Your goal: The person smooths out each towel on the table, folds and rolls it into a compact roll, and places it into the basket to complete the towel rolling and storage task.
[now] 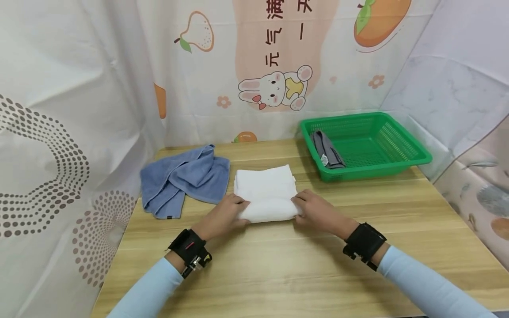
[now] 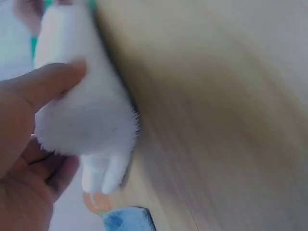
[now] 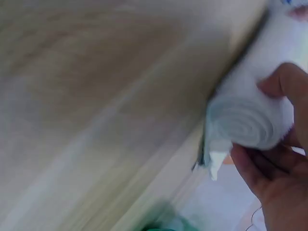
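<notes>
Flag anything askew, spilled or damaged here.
The blue towel, left of the white towel, lies rumpled and folded across itself, while the white one is neatly rolled at its near end. The backdrop looks sideways: its rabbit and lettering are turned on their side. No spill or damage shows.

The head view is bright, the table [image 1: 270, 269] softly shadowed; both wrist views are hazily blurred.

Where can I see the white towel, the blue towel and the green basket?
White towel [image 1: 268, 207]: head view, on its rolled near part.
Blue towel [image 1: 191, 176]: head view, on the folds at its middle.
Green basket [image 1: 377, 168]: head view, on its near rim.
</notes>
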A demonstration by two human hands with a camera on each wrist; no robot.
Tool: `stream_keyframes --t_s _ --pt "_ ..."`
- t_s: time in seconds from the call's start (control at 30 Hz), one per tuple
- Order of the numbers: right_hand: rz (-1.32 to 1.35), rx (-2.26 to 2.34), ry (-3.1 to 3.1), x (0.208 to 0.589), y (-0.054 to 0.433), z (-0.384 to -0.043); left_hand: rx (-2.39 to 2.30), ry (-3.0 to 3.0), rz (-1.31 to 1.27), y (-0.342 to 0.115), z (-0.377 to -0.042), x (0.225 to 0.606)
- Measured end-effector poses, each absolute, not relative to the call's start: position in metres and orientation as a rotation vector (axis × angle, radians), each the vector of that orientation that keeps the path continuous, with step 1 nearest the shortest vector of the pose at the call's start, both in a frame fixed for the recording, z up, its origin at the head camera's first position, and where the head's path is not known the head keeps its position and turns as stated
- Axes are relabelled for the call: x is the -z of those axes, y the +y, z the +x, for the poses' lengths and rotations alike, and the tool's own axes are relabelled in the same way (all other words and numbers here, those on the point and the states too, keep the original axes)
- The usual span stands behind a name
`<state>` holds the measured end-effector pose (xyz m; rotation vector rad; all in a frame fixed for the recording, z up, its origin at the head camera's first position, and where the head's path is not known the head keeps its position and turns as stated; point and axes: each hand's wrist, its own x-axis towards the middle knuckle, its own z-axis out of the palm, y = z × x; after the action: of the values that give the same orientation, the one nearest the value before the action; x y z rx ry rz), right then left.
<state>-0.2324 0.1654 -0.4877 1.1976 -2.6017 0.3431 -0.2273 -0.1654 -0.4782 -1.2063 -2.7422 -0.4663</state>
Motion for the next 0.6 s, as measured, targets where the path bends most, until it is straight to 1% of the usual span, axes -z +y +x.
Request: stream_keyframes --t_s 0.17,0.33,0.53,0.6 --pt "1.239 -0.628 -2.718 0.482 0.173 -0.241 0.806 -2.886 -1.164 -0.17 -0.231 0.472" --pt "1.197 -0.959 -2.868 0.477 0.18 -0.246 1.006 -2.957 -1.059 -0.172 -0.231 0.474" --pt "1.258 -1.068 -2.857 0.473 0.184 -0.252 1.138 -2.971 -0.909 -0.17 -0.229 0.479" --pt "1.249 -1.092 -2.865 0.473 0.184 -0.254 1.105 -2.92 -0.892 -0.168 -0.227 0.481"
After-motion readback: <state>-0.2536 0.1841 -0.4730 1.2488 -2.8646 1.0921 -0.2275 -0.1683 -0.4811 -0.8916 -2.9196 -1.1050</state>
